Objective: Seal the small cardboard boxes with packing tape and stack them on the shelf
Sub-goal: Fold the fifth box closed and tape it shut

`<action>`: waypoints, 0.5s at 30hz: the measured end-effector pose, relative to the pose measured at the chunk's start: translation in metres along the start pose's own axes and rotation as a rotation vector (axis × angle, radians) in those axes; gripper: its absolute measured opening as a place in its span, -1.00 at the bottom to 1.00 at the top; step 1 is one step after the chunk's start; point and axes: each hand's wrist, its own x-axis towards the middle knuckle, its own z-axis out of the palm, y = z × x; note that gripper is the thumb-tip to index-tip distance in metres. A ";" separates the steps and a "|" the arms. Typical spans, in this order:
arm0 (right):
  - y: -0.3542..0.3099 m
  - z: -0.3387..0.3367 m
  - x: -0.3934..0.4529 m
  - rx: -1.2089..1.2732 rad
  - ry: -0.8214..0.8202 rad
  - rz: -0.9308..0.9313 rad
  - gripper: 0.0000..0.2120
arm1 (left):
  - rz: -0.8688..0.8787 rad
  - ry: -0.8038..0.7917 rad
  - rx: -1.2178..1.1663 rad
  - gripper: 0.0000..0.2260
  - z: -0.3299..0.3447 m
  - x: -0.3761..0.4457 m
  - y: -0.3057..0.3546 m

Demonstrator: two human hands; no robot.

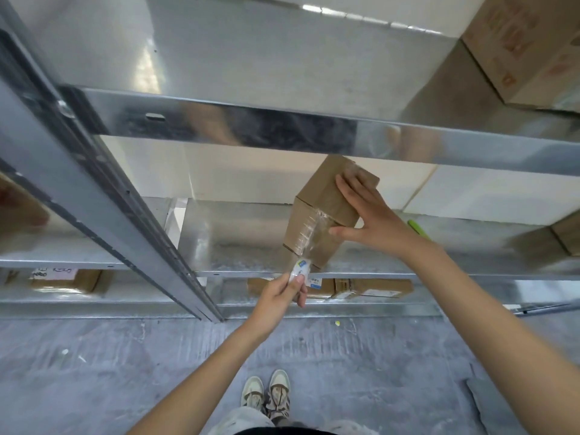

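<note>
A small brown cardboard box (326, 196) stands tilted on the metal shelf (238, 243), one corner lifted. A strip of clear packing tape (309, 233) runs down its near face. My right hand (370, 215) lies flat on the box, fingers spread over its top and thumb against its side. My left hand (285, 293) grips a small tape roll with a white and blue label (300, 269) just below the box, at the shelf's front edge. The tape stretches from the roll up onto the box.
A grey upright post (103, 196) crosses the left. A big cardboard box (530, 48) sits on the upper shelf at right, another box (568, 233) at the far right. Flat boxes (370, 288) lie on the lowest shelf. A green pen (417, 229) lies behind my right wrist. Concrete floor below.
</note>
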 end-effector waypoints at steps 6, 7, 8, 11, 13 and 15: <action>0.002 0.006 -0.001 -0.059 0.123 0.019 0.03 | -0.064 0.053 0.035 -0.73 -0.006 0.017 -0.002; 0.002 0.002 0.001 -0.088 0.133 0.036 0.01 | -0.063 0.052 0.042 -0.73 -0.007 0.017 0.001; 0.001 -0.002 0.003 -0.105 0.119 0.058 -0.01 | -0.064 0.049 0.054 -0.73 -0.008 0.016 0.003; -0.001 -0.014 0.005 -0.029 0.012 0.131 -0.03 | -0.068 0.069 0.134 -0.69 -0.018 0.010 0.002; 0.001 -0.017 0.006 -0.012 0.036 0.127 -0.04 | -0.051 0.115 0.254 -0.63 -0.026 0.004 0.001; 0.004 -0.015 0.005 0.047 0.115 0.137 -0.07 | -0.034 0.161 0.348 -0.73 -0.033 -0.003 0.003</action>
